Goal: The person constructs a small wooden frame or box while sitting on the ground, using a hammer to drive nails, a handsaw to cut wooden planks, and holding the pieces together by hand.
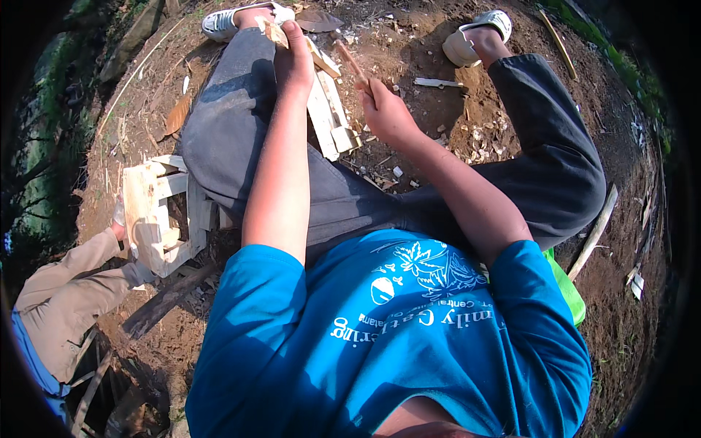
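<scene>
My left hand point(295, 64) is raised over my left shin, closed round a pale piece of wood point(276, 34) with the thumb pointing up. In my right hand point(388, 113) is a thin, reddish-brown, stick-like tool point(351, 61). It slants up and left toward the left hand, apart from the wood; its exact kind is unclear. Below the left hand, pale wooden bars point(325, 117) joined into a narrow frame lean between my legs. Part of this frame is hidden behind my left hand and leg.
An open, box-like wooden frame point(144, 219) stands at my left. Beside it is another person's trousered leg point(80, 281). Wood chips point(478, 135) and a pale wood strip point(438, 82) litter the soil. A dark branch point(168, 298) lies lower left, a pale stick point(595, 232) at right.
</scene>
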Motion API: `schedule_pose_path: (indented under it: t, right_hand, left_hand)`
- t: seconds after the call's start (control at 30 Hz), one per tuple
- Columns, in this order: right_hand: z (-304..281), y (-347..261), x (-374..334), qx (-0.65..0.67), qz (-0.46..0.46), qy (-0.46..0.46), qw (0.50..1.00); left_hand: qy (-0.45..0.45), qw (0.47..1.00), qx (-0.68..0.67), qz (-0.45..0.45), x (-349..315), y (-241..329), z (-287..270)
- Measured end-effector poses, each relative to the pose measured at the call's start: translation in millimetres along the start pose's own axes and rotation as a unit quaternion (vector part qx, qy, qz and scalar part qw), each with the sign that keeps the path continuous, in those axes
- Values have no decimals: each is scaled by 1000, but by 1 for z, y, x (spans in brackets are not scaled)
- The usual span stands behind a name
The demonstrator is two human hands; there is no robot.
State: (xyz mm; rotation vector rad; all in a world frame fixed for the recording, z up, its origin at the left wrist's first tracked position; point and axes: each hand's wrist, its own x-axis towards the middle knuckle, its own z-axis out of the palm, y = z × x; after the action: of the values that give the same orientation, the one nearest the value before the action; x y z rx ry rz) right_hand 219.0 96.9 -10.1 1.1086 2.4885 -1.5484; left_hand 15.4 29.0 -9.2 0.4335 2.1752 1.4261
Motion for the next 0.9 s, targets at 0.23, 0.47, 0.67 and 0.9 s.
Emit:
schedule_pose_path:
  t: [0.23, 0.47, 0.67, 0.9]
  right_hand:
    - [-35, -89, -8, 215, -92, 163, 959]
    - [-21, -42, 1, 63, 52, 6, 997]
    - [-36, -103, -7, 152, -87, 185, 967]
    - [-46, -74, 3, 135, -30, 124, 983]
  left_hand:
    - [48, 998, 28, -43, -7, -1, -17]
    - [69, 998, -2, -6, 9, -19, -8]
    - [55, 997, 31, -54, 4, -16, -13]
    - [11, 999, 17, -31, 1, -12, -23]
